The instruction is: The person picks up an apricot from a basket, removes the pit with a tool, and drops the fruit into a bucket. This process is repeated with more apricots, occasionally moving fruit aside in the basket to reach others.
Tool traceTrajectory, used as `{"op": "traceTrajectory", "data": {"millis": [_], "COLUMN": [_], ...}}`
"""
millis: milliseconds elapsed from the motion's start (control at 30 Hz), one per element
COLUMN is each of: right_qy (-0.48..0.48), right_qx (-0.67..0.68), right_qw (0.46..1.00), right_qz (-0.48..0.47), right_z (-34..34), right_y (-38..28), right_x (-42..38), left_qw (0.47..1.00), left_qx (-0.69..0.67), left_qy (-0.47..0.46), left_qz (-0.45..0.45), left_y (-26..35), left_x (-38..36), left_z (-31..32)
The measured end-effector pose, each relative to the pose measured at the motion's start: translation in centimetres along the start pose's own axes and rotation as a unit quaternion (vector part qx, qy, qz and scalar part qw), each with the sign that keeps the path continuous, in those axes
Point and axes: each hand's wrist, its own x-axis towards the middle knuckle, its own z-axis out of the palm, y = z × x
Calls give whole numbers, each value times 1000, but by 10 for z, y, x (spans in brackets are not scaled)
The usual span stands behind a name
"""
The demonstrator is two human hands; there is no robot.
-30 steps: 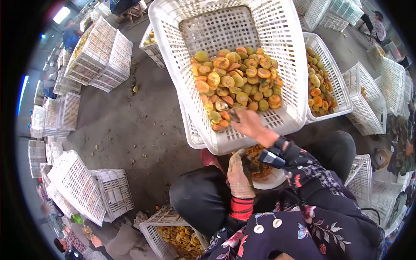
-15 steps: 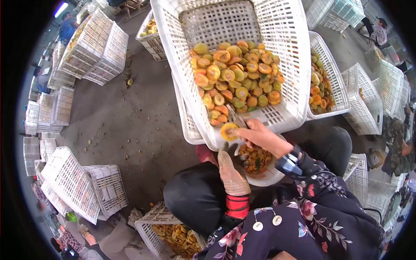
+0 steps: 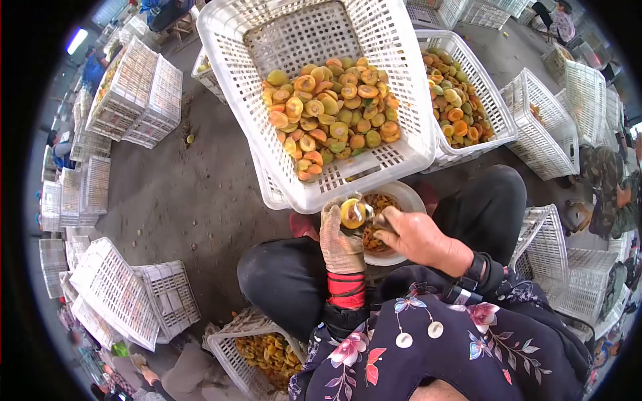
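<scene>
My left hand (image 3: pixel 340 239), in a stained work glove with a red band at the wrist, grips a yellow peach half (image 3: pixel 350 214) upright between thumb and fingers. My bare right hand (image 3: pixel 418 237) is closed on a small metal tool (image 3: pixel 367 211), its tip right at the cut face of the fruit. Most of the tool's handle is hidden in the fist. Below both hands, a white bowl (image 3: pixel 409 195) contains orange-brown scraps. Just beyond them a white plastic crate (image 3: pixel 401 160) tilts toward me, with many peach halves (image 3: pixel 328 110) piled inside.
A second crate of fruit halves (image 3: pixel 461 100) stands at the right. Another crate (image 3: pixel 231 347) with orange pieces is by my left knee. Stacked white crates (image 3: pixel 134 93) line the left side, more (image 3: pixel 542 127) the right. Other people (image 3: pixel 562 23) sit around the edges.
My right hand has drawn back from the crate's front edge with the tool. The peach half is now in my left hand, which has risen to it. The view has shifted slightly.
</scene>
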Motion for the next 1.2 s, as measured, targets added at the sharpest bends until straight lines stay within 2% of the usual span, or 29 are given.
{"op": "traceTrajectory", "data": {"millis": [33, 67, 100, 133, 167, 233, 267, 333, 367, 433, 500, 567, 600, 667, 700, 767, 867, 900, 933, 967, 1000, 1033, 1067, 1133, 1167, 1200], "right_qy": [-12, -14, -12, -24, -37, -33, -28, -18, -9, -10, -12, -50, -50, -16, -16, -20, -72, -72, -114, -156, -156, -131, -105, -119, -133, -134], "right_qx": [-26, -48, -47, -57, -67, -67, -70, -69, -69, -69, -68, -78, -78, 29, 29, 171, 109, 109, 77, 45, 44, 161, 276, 267, 258, 258], "right_qw": [1000, 999, 999, 998, 997, 997, 997, 997, 998, 998, 998, 995, 995, 999, 999, 985, 990, 990, 987, 981, 981, 977, 956, 956, 957, 957], "right_qz": [6, -2, -1, 5, 11, 10, 9, 3, -4, -4, -5, 32, 32, 19, 19, -3, 49, 49, 79, 109, 109, 58, 8, 12, 14, 14], "right_z": [4, 6, 6, 7, 7, 8, 8, 7, 7, 12, 15, 18, 21, 32, 38, 46, 40, 35, 29, 27, 30, 38, 40, 40, 38, 37], "right_y": [1, 4, 5, 4, 4, 3, 3, 4, 4, 10, 11, 8, 9, 13, 17, 20, 15, 12, 10, 9, 13, 21, 23, 28, 29, 31], "right_x": [-4, -6, -8, -9, -9, -10, -10, -11, -11, -11, -11, -10, -11, -14, -14, -12, -11, -9, -8, -8, -8, -9, -10, -10, -9, -9], "left_qw": [1000, 935, 747, 897, 897, 792, 793, 920, 920, 805, 804, 804, 825, 844, 846, 848, 833, 808, 781, 780, 758, 734, 733, 783, 783, 806], "left_qx": [-1, -314, -585, -391, -390, -524, -524, -319, -319, -493, -495, -497, -458, -418, -418, -418, -428, -457, -485, -485, -509, -532, -531, -490, -490, -459], "left_qy": [-1, 10, 19, 7, 6, 16, 15, -16, -16, 0, 6, 11, 12, 13, 15, 19, 31, 32, 32, 30, 40, 51, 52, 26, 26, -6], "left_qz": [3, -166, -317, -207, -207, -312, -311, -227, -228, -331, -328, -325, -331, -337, -331, -325, -350, -371, -393, -393, -407, -420, -422, -382, -383, -374], "left_y": [2, 8, 13, 16, 16, 15, 13, 8, 12, 22, 16, 10, 7, 5, 4, 3, 8, 16, 21, 20, 16, 14, 14, 14, 11, 5], "left_x": [0, 0, 0, -1, -1, -1, -1, -4, -2, 3, 0, -3, -3, -3, -2, -2, 0, 3, 5, 4, 3, 2, 1, 3, 3, 3], "left_z": [3, 6, 8, 8, 7, 8, 10, 14, 13, 7, 11, 15, 16, 18, 18, 18, 14, 11, 10, 12, 15, 17, 17, 14, 15, 16]}}
